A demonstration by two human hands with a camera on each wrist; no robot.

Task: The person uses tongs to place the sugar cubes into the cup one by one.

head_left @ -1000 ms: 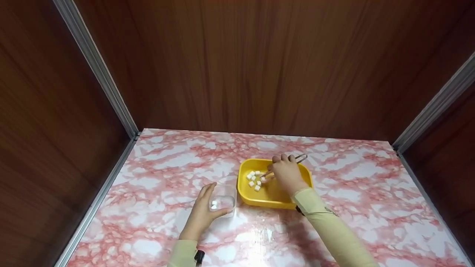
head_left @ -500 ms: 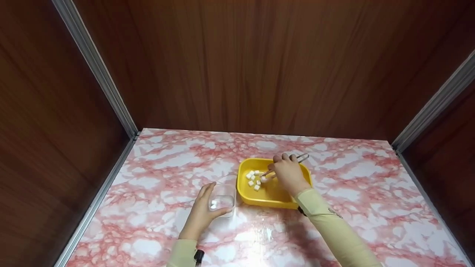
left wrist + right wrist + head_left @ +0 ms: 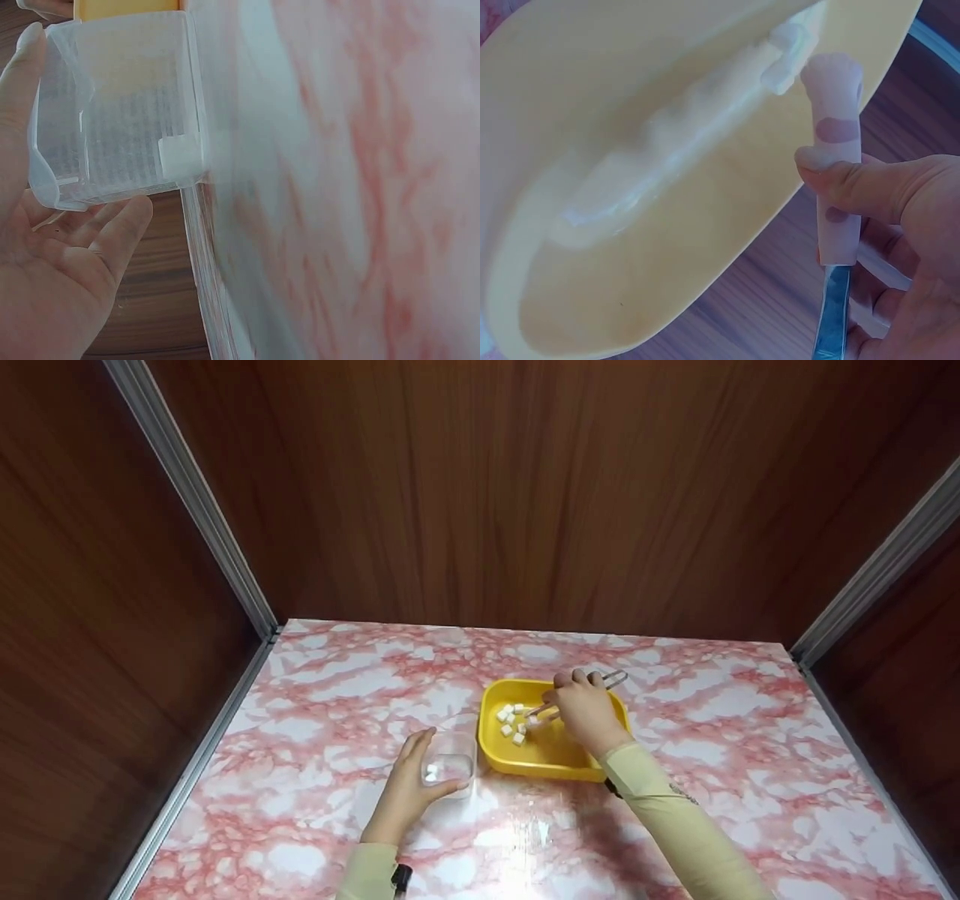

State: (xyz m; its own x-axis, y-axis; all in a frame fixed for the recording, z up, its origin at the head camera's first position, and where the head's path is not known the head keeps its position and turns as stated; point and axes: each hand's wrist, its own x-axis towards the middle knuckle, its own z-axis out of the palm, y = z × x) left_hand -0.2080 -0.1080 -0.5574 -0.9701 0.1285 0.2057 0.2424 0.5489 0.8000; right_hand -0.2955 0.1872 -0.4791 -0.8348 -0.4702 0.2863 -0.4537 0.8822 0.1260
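Note:
My left hand (image 3: 405, 789) holds a clear plastic container (image 3: 454, 744), thumb on the near side and fingers on the far left side. A few white cubes (image 3: 432, 769) lie at its bottom; in the left wrist view a cube (image 3: 180, 157) shows through the wall. Over the yellow tray (image 3: 540, 772), my right hand (image 3: 589, 716) pinches metal tongs (image 3: 616, 679) whose arms carry pinkish sleeves. A white cube (image 3: 532, 721) sits between the tong tips. Several other small white cubes (image 3: 508, 730) are gathered in the tray's left part.
The container and tray stand side by side, nearly touching, on a pink-and-white marbled tabletop (image 3: 345, 682). Brown wood-grain panels (image 3: 480, 495) rise at the back and both sides, with metal rails (image 3: 202, 502) along their corners.
My right hand and the tongs have shifted very slightly to the right, staying over the tray. The left hand has kept its hold on the container.

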